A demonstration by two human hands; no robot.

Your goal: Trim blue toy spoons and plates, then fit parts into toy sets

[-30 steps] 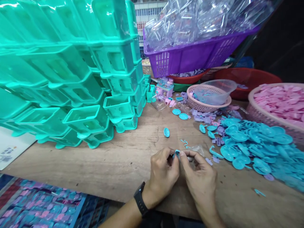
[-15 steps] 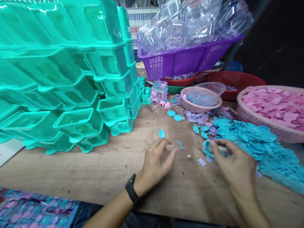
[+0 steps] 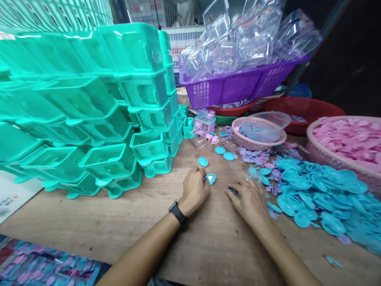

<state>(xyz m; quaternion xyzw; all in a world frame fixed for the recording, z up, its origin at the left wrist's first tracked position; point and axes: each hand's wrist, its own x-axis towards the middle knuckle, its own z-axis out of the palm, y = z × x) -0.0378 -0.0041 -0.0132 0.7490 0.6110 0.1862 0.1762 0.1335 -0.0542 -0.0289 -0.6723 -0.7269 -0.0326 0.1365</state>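
Note:
My left hand (image 3: 195, 187), with a black band on its wrist, has its fingers closed at the edge of a small oval blue plastic dish (image 3: 211, 178) with a pale patch in its middle. Just beyond lies another oval blue dish (image 3: 203, 161). Palm down, my right hand (image 3: 248, 198) brings its thumb and fingertips together over small blue plastic pieces (image 3: 232, 191) on the wooden table (image 3: 214, 238); the fingers partly hide them. Right of that hand spreads a heap of blue dishes (image 3: 324, 190), with lilac pieces (image 3: 275, 188) at its near side.
Stacked turquoise bins (image 3: 145, 119) rise at the left. At the back, a purple basket (image 3: 235, 85) holds clear plastic packs. A pink basket (image 3: 315, 149) of pink pieces stands at the right, and a smaller pink basket (image 3: 258, 143) holds a clear bowl. Multicoloured pieces (image 3: 44, 262) lie at the lower left.
My left hand has closed at a blue dish; another dish lies just beyond it. My right hand has moved left from the blue heap to the small blue pieces. The view has shifted slightly.

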